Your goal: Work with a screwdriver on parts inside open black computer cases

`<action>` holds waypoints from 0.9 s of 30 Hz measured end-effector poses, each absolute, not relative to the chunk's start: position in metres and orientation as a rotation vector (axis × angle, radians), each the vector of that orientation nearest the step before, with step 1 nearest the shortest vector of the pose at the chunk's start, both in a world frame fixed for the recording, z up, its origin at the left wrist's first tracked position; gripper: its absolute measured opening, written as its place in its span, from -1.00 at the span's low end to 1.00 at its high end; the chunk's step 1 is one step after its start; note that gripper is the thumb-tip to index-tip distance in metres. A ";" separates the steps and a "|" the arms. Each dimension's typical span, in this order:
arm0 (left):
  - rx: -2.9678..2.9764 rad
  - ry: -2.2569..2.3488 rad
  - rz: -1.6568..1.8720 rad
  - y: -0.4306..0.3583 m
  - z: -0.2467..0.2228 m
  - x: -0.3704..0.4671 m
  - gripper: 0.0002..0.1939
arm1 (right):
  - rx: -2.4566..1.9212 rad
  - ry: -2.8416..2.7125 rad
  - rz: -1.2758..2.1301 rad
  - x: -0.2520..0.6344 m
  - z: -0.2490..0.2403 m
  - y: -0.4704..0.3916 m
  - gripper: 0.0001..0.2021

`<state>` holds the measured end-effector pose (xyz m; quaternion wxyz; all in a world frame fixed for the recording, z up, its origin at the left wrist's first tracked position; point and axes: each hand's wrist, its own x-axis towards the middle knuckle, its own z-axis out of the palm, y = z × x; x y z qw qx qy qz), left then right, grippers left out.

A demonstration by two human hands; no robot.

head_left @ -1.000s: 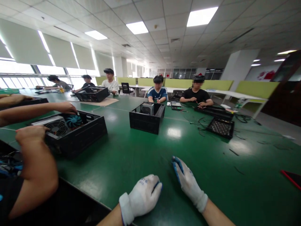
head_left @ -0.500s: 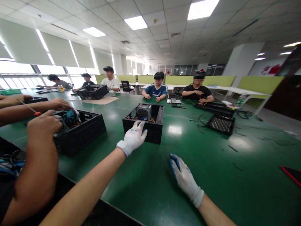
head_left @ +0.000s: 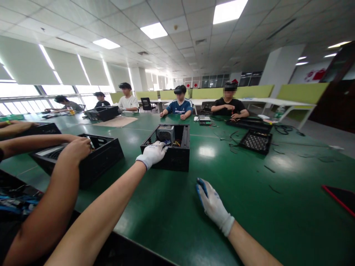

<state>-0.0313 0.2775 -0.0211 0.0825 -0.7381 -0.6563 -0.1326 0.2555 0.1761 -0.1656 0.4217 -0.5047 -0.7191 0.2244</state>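
A black computer case (head_left: 175,159) stands open at the top on the green table (head_left: 166,207), with a grey power supply (head_left: 165,133) and some wires inside. My left hand (head_left: 154,153), in a white glove, lies on the near rim of the case, its fingers curled over the edge and the fingertips partly hidden. To the right and nearer to me, my right hand (head_left: 212,203) is held over the table in a white glove with blue fingertips. Its fingers are apart from the thumb and hold nothing.
At the left, a person's hands (head_left: 79,146) work in another black case (head_left: 102,159). A perforated black tray (head_left: 255,142), cables and thin scraps lie at the right. A red-edged dark object (head_left: 340,199) is at the right edge. Several people sit across the table.
My left hand has closed its fingers over the rim of the case, where they were spread before. The neighbouring person's hands have moved together over their case. The view has shifted slightly.
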 end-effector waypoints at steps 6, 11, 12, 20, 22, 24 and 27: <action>-2.244 -1.746 -0.366 0.217 -0.026 -0.022 -0.58 | -1.217 -1.746 0.424 0.268 -0.155 0.176 -0.46; -2.285 -1.601 -0.372 0.159 -0.029 -0.006 -0.58 | -1.081 -1.817 0.097 0.280 -0.105 0.157 -0.51; -2.304 -1.575 -0.374 0.148 -0.028 -0.003 -0.59 | -1.048 -1.874 0.031 0.279 -0.091 0.153 -0.51; -2.426 -1.485 -0.428 0.080 -0.020 0.022 -0.70 | -0.916 -2.394 -0.283 0.263 -0.030 0.122 -0.67; -2.490 -1.504 -0.419 0.065 -0.015 0.025 -0.72 | -0.907 -2.398 -0.276 0.267 -0.031 0.109 -0.71; -2.581 -1.488 -0.409 0.053 -0.010 0.024 -0.72 | -0.880 -2.398 -0.289 0.273 -0.032 0.095 -0.74; -2.646 -1.461 -0.389 0.038 -0.007 0.015 -0.70 | -0.855 -2.399 -0.346 0.286 -0.031 0.074 -0.76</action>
